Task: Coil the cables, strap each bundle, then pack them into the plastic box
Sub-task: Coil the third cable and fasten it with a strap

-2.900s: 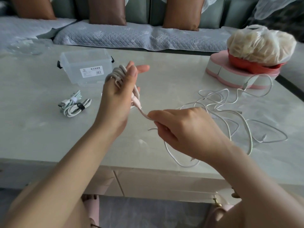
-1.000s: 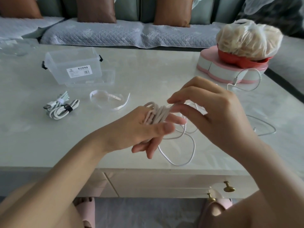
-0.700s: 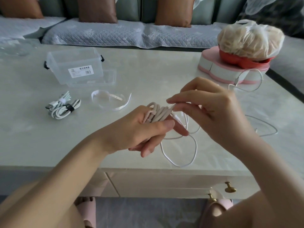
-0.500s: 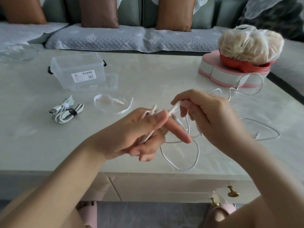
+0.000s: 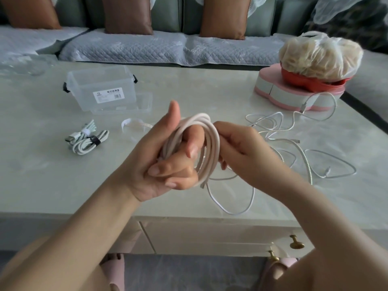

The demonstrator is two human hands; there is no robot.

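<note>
A pale pink cable coil is wound in several loops around the fingers of my left hand, whose fingers curl over it with the thumb pointing up. My right hand pinches the right side of the coil. Two strapped cable bundles lie on the table to the left. The clear plastic box stands behind them, its lid beside it. A loose strap lies just beyond my left hand. Loose white and braided cables sprawl to the right.
A pink heart-shaped box with a red bowl and a bagged bundle sits at the back right, one cable running to it. A white cable loops near the table's front edge. A sofa lies beyond the table.
The coil was slid along my left hand and now sits as a full ring around its fingers. My right hand moved from feeding the cable end to pinching the coil's side.
</note>
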